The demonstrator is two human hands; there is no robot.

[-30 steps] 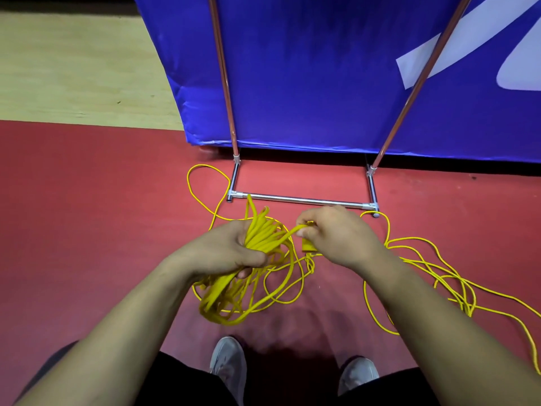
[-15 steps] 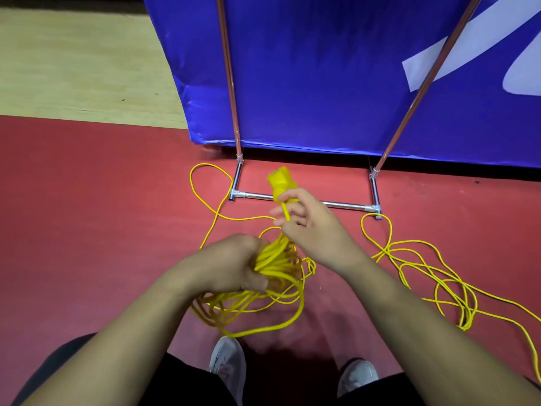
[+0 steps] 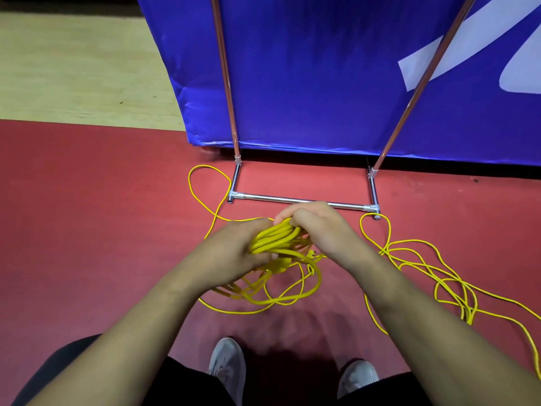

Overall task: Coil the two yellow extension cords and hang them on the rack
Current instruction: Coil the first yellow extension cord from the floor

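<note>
Near the rack (image 3: 292, 199), one cord bundle (image 3: 275, 238) is held largely coiled, not yet hung, with the grips of left hand (image 3: 234, 253) and right hand (image 3: 316, 227) clamped on it. Right of the rack, the second cord (image 3: 424, 268) lies uncoiled.

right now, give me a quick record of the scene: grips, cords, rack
left grip: holds the coiled cord
right grip: holds the same bundle at its far end
coiled cord: loops hang below both hands
second cord: loose on the red floor, to the right
rack: base bar beyond the hands, top out of frame
backdrop: blue banner
</note>
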